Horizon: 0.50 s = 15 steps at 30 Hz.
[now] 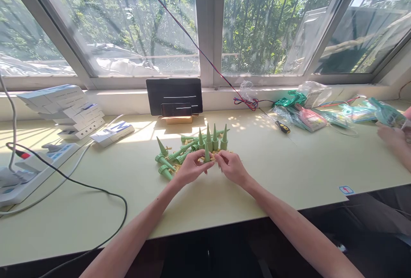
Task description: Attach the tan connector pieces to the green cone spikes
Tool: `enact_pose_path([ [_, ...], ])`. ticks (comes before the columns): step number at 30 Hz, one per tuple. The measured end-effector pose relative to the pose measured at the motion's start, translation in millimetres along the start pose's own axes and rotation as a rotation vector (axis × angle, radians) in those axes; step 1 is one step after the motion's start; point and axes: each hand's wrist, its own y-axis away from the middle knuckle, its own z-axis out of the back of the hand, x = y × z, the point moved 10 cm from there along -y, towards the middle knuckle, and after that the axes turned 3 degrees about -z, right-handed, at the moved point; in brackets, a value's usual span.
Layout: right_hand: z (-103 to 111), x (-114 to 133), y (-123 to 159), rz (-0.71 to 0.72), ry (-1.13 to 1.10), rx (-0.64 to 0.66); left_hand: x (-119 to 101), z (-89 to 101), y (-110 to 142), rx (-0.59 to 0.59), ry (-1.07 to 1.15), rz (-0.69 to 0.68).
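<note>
My left hand is closed around a green plastic watering spike, its tip pointing up. Right beside it, my right hand has its fingertips pinched together at the spike's side; whatever is in that pinch is too small to make out. Just behind my hands, several green spikes stand upright in a row, one of them at the right end. More spikes lie in a pile to the left, such as a tilted one. Small yellow pieces are scattered among them.
A tablet and a phone lean on a stand at the back. White boxes and a power strip with cables occupy the left. To the right lie a screwdriver, bagged items and another person's hand.
</note>
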Motion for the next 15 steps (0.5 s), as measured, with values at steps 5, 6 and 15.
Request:
enact_pose_path([
  [5, -0.5, 6.4, 0.6, 0.017, -0.031, 0.016, 1.1, 4.1, 0.0, -0.024, -0.034, 0.004],
  [6, -0.6, 6.8, 0.7, 0.02, -0.031, 0.017, 1.4, 4.3, 0.0, -0.024, -0.035, 0.005],
  [15, -1.2, -0.4, 0.6, -0.002, -0.02, 0.019, 1.4, 3.9, 0.3, -0.026, -0.032, 0.008],
])
